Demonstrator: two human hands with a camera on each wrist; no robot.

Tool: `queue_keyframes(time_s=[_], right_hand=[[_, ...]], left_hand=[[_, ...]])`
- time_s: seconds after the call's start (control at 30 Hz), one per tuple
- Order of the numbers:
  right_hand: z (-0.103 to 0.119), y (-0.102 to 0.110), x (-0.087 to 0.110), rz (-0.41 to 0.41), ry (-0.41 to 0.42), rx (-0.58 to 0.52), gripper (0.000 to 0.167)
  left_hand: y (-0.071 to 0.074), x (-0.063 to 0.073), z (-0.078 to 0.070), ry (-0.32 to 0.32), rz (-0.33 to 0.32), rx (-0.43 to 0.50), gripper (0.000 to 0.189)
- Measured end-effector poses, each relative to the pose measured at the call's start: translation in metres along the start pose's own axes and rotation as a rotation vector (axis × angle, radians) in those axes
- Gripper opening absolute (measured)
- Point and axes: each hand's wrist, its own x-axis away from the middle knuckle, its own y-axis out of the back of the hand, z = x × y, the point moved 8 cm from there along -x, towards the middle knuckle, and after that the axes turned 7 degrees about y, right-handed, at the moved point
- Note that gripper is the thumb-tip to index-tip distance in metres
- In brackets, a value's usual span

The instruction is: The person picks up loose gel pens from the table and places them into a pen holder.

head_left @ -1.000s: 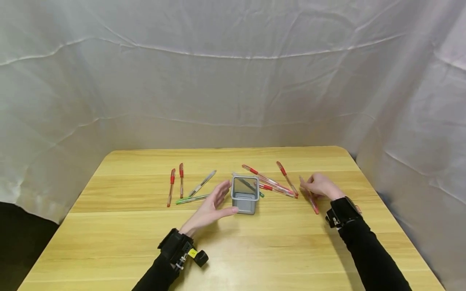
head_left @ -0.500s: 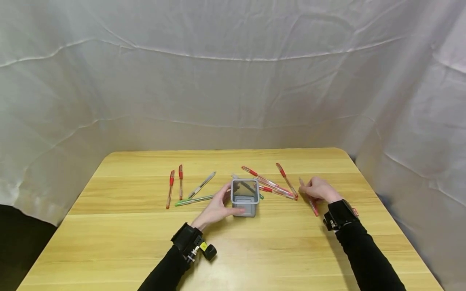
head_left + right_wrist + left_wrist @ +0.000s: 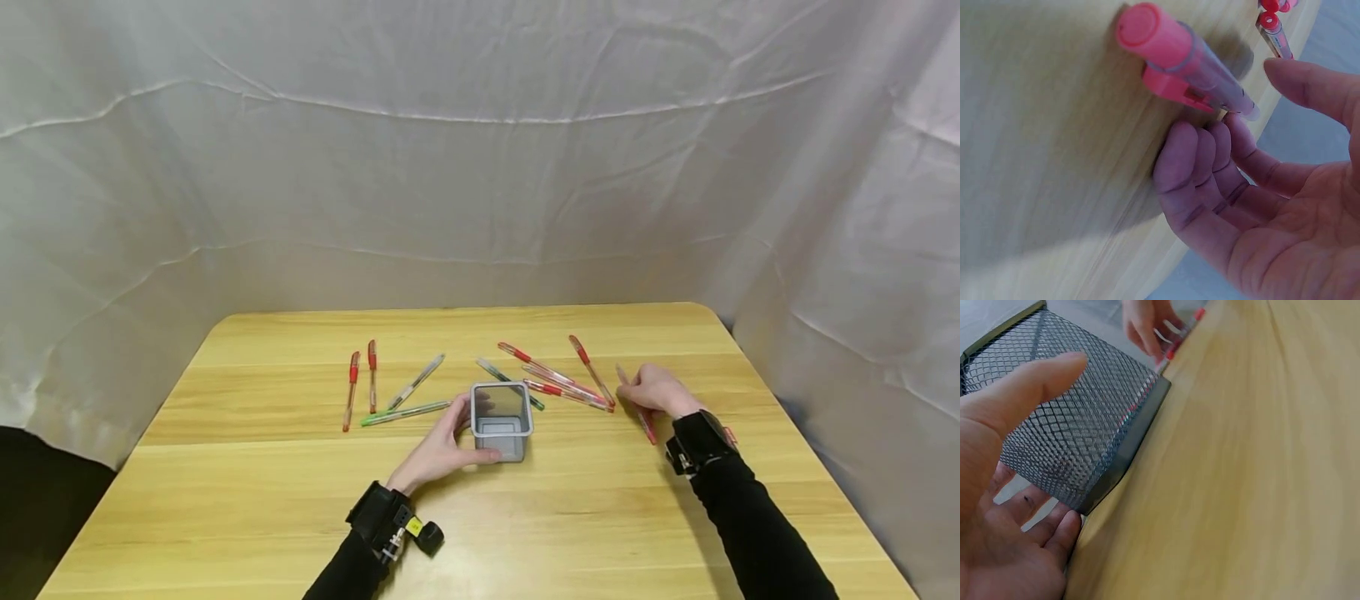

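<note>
the left hand (image 3: 438, 446) now grips the mesh pen holder (image 3: 500, 421), thumb on its near side, fingers behind, and has drawn it nearer than half a second ago. the right hand (image 3: 654, 389), fingers curled, stays over a red pen (image 3: 642, 419), touching it.

Wooden table (image 3: 247, 500) bears mesh cup (image 3: 501, 422), scattered pens (image 3: 372, 375).
</note>
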Motion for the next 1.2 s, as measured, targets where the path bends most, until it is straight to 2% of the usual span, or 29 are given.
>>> queue_keyframes(time_s=[0.13, 0.23, 0.47, 0.63, 0.8, 0.9, 1.2], right_hand=[[0.001, 0.001, 0.000, -0.018, -0.012, 0.038, 0.035], [0.002, 0.002, 0.000, -0.029, -0.014, 0.072, 0.040], [0.005, 0.005, 0.001, -0.110, 0.034, 0.149, 0.035], [0.002, 0.005, -0.001, -0.126, 0.056, 0.100, 0.043], [-0.003, 0.004, 0.002, -0.099, 0.071, -0.004, 0.030], [-0.003, 0.004, 0.004, -0.085, 0.070, -0.031, 0.024], [0.016, 0.019, 0.018, -0.195, 0.118, -0.064, 0.027]], left_hand=[[-0.001, 0.001, 0.002, 0.001, -0.012, -0.008, 0.091], [-0.001, 0.003, 0.003, 0.017, -0.020, -0.018, 0.093], [-0.001, 0.002, 0.000, 0.010, -0.028, -0.028, 0.093], [0.000, 0.001, 0.001, 0.024, -0.032, -0.028, 0.094], [0.001, 0.001, 0.002, 0.043, -0.036, -0.031, 0.095], [0.001, 0.001, 0.001, 0.038, -0.035, -0.028, 0.094], [0.000, 0.000, 0.001, 0.016, -0.025, -0.039, 0.094]])
